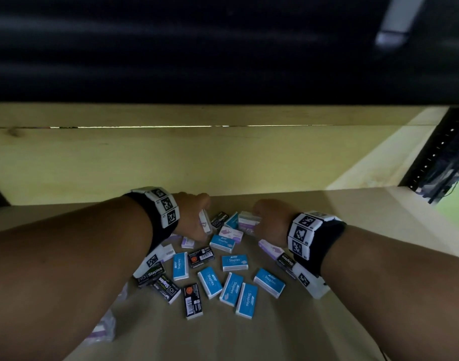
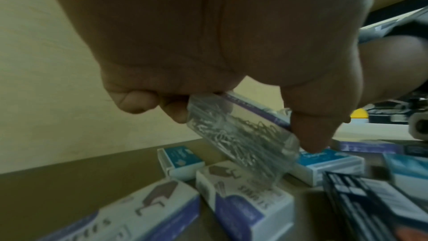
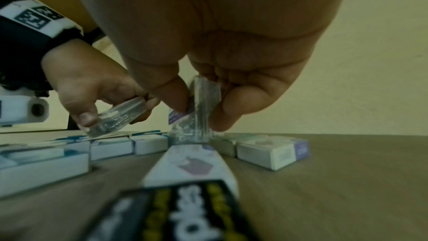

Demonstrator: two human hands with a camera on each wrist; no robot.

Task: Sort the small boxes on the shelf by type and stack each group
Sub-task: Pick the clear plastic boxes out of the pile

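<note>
Dim throughout, greenish cast. Brightest patch: thin glowing slit in the shelf back wall [image 1: 145, 127], beyond both hands. Wrist views blurred nearest the lens; black box [image 3: 176, 213] below the right hand unreadable. Wide-angle bending at edges.

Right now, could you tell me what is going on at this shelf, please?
A person is sorting small boxes scattered on a wooden shelf. The left hand pinches a clear-sided box of paper clips above the pile; the right hand pinches a similar clear box, standing on end among the others. Blue staple boxes and black staple boxes lie loose, not yet stacked.
</note>
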